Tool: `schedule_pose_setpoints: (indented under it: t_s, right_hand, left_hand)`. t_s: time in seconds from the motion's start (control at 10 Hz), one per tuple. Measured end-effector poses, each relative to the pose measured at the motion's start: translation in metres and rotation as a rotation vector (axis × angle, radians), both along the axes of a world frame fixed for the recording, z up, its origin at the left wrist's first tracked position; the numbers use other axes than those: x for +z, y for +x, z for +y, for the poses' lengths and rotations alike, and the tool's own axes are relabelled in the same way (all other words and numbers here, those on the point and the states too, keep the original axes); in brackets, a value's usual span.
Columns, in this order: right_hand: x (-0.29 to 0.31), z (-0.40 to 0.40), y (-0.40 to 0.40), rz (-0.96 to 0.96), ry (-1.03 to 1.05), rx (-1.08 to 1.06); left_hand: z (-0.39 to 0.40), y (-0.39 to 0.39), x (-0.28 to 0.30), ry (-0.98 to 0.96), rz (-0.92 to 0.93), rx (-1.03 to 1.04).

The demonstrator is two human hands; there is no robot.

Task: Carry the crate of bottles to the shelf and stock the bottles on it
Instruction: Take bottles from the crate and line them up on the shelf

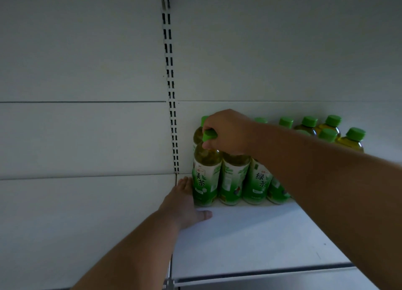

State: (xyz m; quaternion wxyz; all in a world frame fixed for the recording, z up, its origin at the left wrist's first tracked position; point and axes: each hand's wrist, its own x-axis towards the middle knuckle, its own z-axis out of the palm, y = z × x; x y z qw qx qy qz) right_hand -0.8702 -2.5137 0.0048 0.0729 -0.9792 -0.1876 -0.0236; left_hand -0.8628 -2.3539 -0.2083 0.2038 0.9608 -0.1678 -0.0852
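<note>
green-capped bottles (206, 176), white shelf (250, 235)

We grip the green cap of the front-left bottle (206, 172) with our right hand (228, 132), curled over its top. Our left hand (185, 202) lies flat on the white shelf (250, 235), fingers straight, touching that bottle's left side. 3 more labelled bottles (233, 178) stand in a row to its right, and further green-capped bottles (330, 128) stand behind, against the back panel (282, 50).
</note>
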Motion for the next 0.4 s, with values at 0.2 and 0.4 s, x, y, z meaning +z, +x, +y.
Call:
schedule_pose_setpoints:
  t_s: [0.2,0.4]
  right_hand:
    - [0.003,0.000,-0.011,0.005,0.020,-0.015]
    - [0.014,-0.006,-0.034,-0.190,-0.065,0.008]
  left_hand:
    - [0.000,-0.001,0.010,0.086,0.026,0.017]
    - [0.020,-0.034,0.079,0.062,0.004,0.018]
